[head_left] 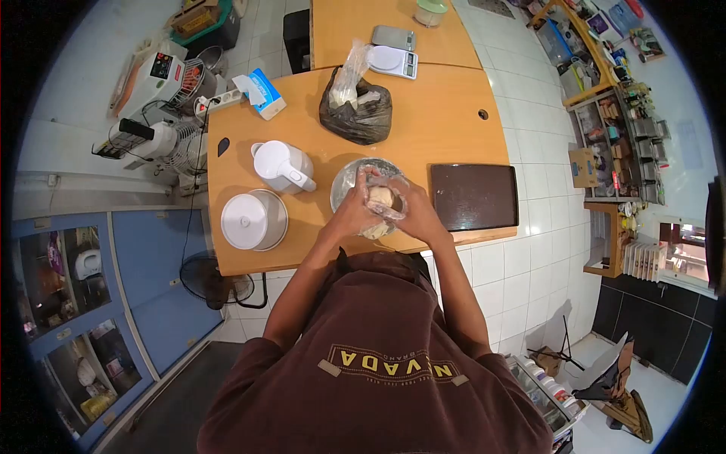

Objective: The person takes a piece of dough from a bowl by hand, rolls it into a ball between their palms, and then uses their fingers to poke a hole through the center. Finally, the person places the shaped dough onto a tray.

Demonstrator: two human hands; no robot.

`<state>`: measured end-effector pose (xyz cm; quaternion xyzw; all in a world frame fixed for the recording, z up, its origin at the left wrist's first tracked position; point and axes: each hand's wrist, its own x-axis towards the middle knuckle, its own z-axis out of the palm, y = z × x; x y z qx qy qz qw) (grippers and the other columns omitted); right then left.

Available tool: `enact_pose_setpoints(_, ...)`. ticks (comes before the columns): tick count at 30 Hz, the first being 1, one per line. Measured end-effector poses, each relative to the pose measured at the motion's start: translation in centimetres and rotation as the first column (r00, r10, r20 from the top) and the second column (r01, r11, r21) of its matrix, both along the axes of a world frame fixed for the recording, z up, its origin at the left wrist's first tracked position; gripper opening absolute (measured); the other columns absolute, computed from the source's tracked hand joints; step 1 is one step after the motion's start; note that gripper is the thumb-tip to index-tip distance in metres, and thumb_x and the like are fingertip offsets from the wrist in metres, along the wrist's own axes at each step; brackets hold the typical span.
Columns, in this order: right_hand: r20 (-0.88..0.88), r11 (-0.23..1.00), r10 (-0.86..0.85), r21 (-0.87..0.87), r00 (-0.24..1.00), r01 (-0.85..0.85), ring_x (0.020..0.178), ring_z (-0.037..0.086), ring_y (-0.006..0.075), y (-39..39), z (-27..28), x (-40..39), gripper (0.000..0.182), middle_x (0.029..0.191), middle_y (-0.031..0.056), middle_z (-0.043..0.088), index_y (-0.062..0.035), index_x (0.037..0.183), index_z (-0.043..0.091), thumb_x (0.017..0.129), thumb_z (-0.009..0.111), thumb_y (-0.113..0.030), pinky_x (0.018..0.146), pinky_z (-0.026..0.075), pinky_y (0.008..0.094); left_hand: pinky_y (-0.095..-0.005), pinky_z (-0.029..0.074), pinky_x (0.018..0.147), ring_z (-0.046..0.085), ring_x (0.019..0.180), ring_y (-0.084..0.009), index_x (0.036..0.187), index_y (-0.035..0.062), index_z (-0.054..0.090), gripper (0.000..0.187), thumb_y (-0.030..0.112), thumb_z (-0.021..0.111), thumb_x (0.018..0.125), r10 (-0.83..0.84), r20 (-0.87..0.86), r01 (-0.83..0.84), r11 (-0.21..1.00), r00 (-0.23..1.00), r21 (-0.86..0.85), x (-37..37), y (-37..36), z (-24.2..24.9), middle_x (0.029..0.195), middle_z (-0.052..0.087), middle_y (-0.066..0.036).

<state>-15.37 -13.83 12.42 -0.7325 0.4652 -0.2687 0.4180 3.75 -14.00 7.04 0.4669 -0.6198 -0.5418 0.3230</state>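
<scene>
Over a metal bowl [342, 181] near the table's front edge, a pale lump of dough [381, 198] sits between my two hands. My left hand [354, 210] is curved round its left side, fingers pointing up and dusted with flour. From the right, my right hand [413, 210] wraps the lump, its fingers whitened and bent toward the left hand. More pale dough [375, 231] shows below the hands at the near side of the bowl.
Left of the bowl stand a white pitcher [283, 166] and a white lidded container [253, 219]. A dark baking tray [474, 197] lies to the right. Beyond are a black plastic bag [357, 122], a kitchen scale [392, 62] and a blue-white box [265, 97].
</scene>
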Motion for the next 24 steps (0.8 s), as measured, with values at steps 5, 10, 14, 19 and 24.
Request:
enact_pose_setpoints(5, -0.060, 0.979, -0.112, -0.176, 0.992, 0.100, 0.120, 0.063, 0.0451, 1.5, -3.6, 0.3, 0.052, 0.126, 0.0252, 0.067, -0.0068, 0.131, 0.066, 0.080, 0.079, -0.009, 0.105, 0.048, 0.0516, -0.0432, 0.052, 0.102, 0.068, 0.119, -0.0377, 0.148, -0.0006, 0.032, 0.097, 0.010, 0.089, 0.070, -0.012, 0.091, 0.010, 1.000, 0.996, 0.017, 0.4, 0.6, 0.7, 0.126, 0.068, -0.024)
enact_pose_setpoints(10, 0.075, 0.968, -0.220, -0.109, 0.973, 0.227, 0.107, 0.068, 0.0434, 1.8, -2.0, 0.6, 0.040, 0.113, 0.0243, 0.071, -0.0024, 0.118, 0.070, 0.079, 0.071, 0.001, 0.094, 0.054, 0.0473, -0.0398, 0.050, 0.107, 0.065, 0.125, -0.0337, 0.145, -0.0083, 0.047, 0.090, 0.012, 0.091, 0.069, 0.036, 0.101, -0.029, 0.997, 0.994, -0.067, -0.4, 2.1, -1.9, 0.134, 0.066, -0.023)
enact_pose_setpoints(14, 0.085, 0.941, -0.317, -0.097, 0.944, 0.325, 0.098, 0.071, 0.0384, 1.6, -1.6, 0.5, 0.032, 0.104, 0.0219, 0.073, -0.0002, 0.112, 0.071, 0.080, 0.070, 0.004, 0.088, 0.055, 0.0415, -0.0403, 0.050, 0.107, 0.064, 0.127, -0.0352, 0.143, -0.0072, 0.051, 0.092, 0.018, 0.094, 0.067, 0.089, 0.100, -0.061, 0.966, 0.991, -0.252, -1.3, 3.2, -0.9, 0.135, 0.065, -0.024)
enact_pose_setpoints(19, 0.300, 0.861, -0.500, 0.079, 0.812, 0.502, 0.093, 0.070, 0.0207, 2.0, -1.6, 1.7, 0.014, 0.096, 0.0098, 0.074, 0.0016, 0.110, 0.071, 0.098, 0.070, -0.007, 0.084, 0.055, 0.0337, -0.0418, 0.055, 0.101, 0.069, 0.119, -0.0396, 0.137, -0.0053, 0.058, 0.085, 0.023, 0.096, 0.066, 0.097, 0.142, -0.051, 0.952, 0.985, -0.301, -1.4, 3.0, 1.7, 0.126, 0.070, -0.025)
enact_pose_setpoints(24, 0.447, 0.893, -0.444, 0.150, 0.776, 0.425, 0.100, 0.067, 0.0180, 2.1, -1.5, 0.1, 0.019, 0.107, 0.0070, 0.072, 0.0001, 0.118, 0.070, 0.105, 0.065, -0.013, 0.087, 0.052, 0.0306, -0.0383, 0.058, 0.088, 0.073, 0.095, -0.0269, 0.123, -0.0052, 0.069, 0.066, 0.021, 0.096, 0.069, 0.116, -0.060, -0.112, 0.992, 0.991, 0.059, 0.1, 2.4, 1.8, 0.107, 0.076, -0.015)
